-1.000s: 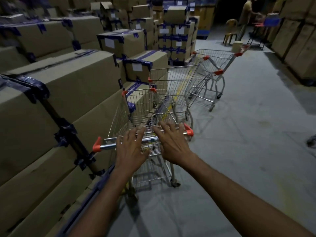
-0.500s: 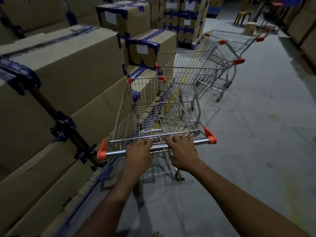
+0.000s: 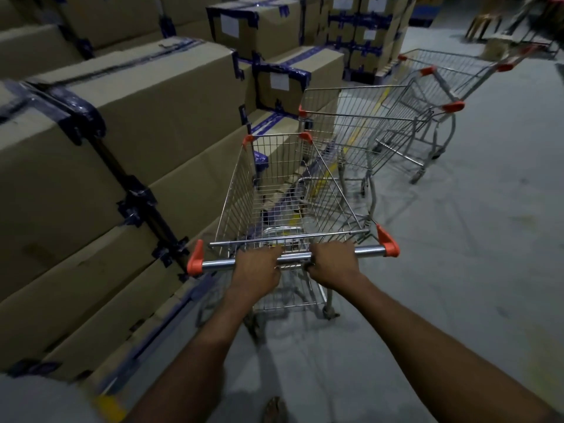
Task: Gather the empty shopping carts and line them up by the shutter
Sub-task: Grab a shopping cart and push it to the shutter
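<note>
An empty wire shopping cart point(image 3: 287, 190) with orange corner caps stands right in front of me. My left hand point(image 3: 258, 264) and my right hand point(image 3: 332, 261) both grip its chrome handle bar point(image 3: 293, 257), side by side near the middle. Ahead and to the right stands a second empty cart point(image 3: 363, 129), its basket close to the nose of mine. A third empty cart point(image 3: 457, 74) stands farther back on the right, partly behind the second. No shutter is in view.
Tall stacks of taped cardboard boxes point(image 3: 122, 132) wall off the whole left side, close to my cart. More boxes point(image 3: 366, 29) stand at the back. Open grey concrete floor point(image 3: 473, 254) lies to the right. Chair legs point(image 3: 485, 22) show at top right.
My hands went from resting open on the handle to gripping it. The cart has come closer and lower in view, and the view has tilted down, cutting off the far end of the room.
</note>
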